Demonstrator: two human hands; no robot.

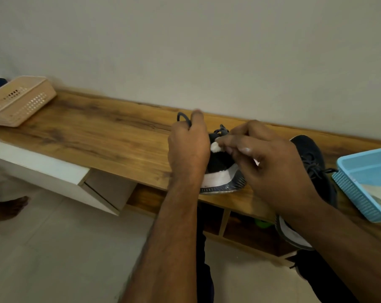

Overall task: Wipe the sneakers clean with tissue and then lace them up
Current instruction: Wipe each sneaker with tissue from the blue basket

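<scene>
1. My left hand (pixel 188 147) is pinching the lace (pixel 182 117); my right hand (pixel 270 162) is pinching tissue (pixel 215 147).
2. The sneaker (pixel 222 171) sits between my hands on the counter (pixel 97 132).
3. I'd keep that lace pulled aside and dab gently.

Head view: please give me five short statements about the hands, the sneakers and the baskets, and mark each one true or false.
1. The left hand grips a dark shoelace. True.
2. The right hand holds nothing. False: it pinches a small white wad of tissue.
3. Both sneakers stand on the floor. False: the sneaker being handled and the second sneaker are on the wooden shelf.
4. The blue basket is at the right edge. True.
5. The beige basket holds a sneaker. False: no sneaker is in it.
</scene>
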